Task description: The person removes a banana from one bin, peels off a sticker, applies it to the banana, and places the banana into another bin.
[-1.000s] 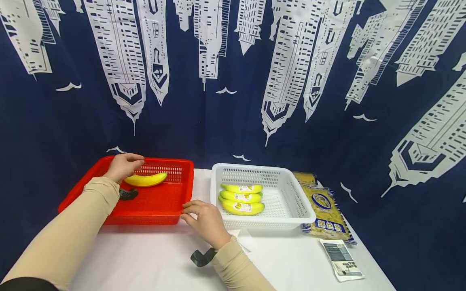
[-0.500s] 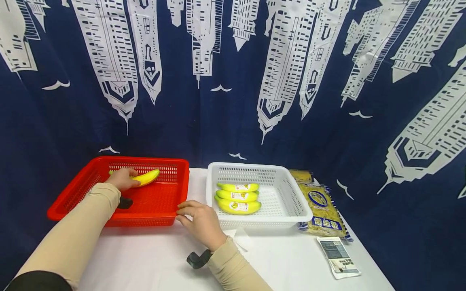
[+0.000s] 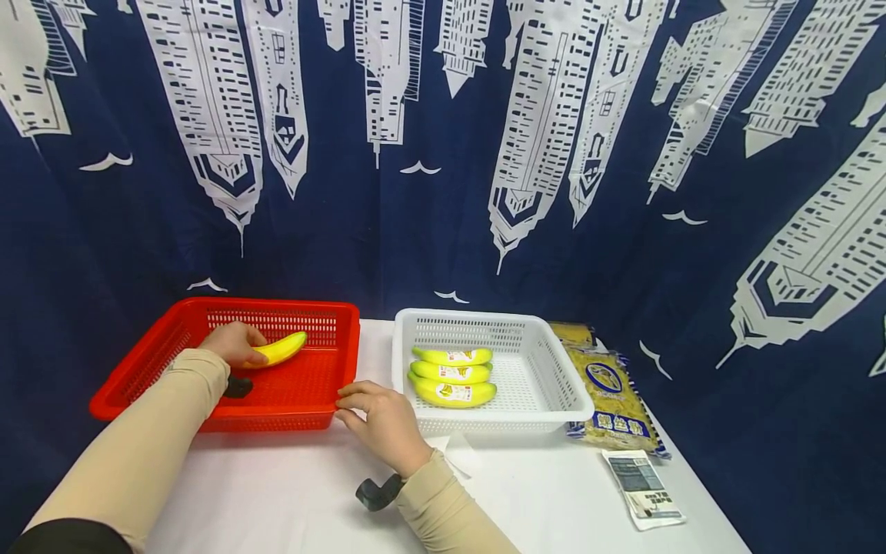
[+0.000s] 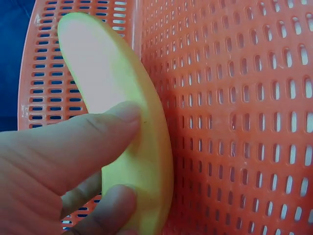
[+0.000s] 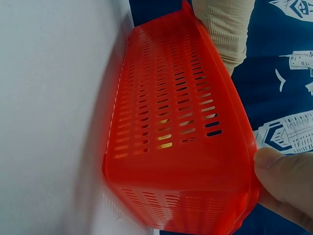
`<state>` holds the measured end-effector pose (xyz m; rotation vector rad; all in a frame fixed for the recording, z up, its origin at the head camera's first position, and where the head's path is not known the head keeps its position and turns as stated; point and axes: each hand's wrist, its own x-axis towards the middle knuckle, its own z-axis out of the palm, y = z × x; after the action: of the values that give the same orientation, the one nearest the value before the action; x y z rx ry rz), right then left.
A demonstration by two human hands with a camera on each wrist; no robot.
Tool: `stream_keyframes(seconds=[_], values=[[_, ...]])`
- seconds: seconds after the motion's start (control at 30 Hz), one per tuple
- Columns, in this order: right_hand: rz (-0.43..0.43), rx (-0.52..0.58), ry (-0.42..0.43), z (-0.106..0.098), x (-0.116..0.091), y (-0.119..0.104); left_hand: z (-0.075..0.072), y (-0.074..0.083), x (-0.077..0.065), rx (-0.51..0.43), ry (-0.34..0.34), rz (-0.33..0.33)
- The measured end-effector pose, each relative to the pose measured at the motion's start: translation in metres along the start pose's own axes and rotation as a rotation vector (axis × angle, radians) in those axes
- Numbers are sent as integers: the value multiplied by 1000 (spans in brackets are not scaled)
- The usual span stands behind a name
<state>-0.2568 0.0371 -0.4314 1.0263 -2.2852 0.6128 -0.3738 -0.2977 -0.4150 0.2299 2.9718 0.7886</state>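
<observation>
In the red basket [image 3: 277, 419] my left hand [image 3: 235, 344] holds a yellow banana [image 3: 282, 352] with a greenish tip. The left wrist view shows the thumb and fingers [image 4: 122, 200] pinching the banana [image 4: 151, 137] above the slotted basket floor; the head view hides its left end behind the hand. My right hand [image 3: 388, 423] grips the front right corner of the red basket's rim. From the right wrist, the thumb [image 5: 269, 159] lies against that rim, with the basket's outer wall [image 5: 176, 166] filling the middle.
Right of the red basket stands a white basket [image 3: 547, 417] holding three labelled bananas [image 3: 453, 394] in a row. Beyond it lie yellow noodle packets [image 3: 609, 396] and a small printed packet [image 3: 644, 492] near the table's right edge. A patterned blue curtain [image 3: 429, 231] hangs behind.
My left hand has come down into the red basket and taken hold of the banana, which has since shifted slightly toward me. The right hand stays on the rim. The head view has shifted slightly.
</observation>
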Motion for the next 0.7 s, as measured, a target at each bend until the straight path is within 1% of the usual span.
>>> stream_keyframes(seconds=[0.2,0.43,0.63,0.7], values=[[5,-2,2,0,0,0,1,2,0,-4,-12,17],[-5,-5,1,0,0,0,1,-1,1,12,-65,-6],[-12,-21,10,0,0,-1,3,-3,3,28,-54,-13],[-16,-22,16,0,0,-1,4,-2,4,34,-46,-5]])
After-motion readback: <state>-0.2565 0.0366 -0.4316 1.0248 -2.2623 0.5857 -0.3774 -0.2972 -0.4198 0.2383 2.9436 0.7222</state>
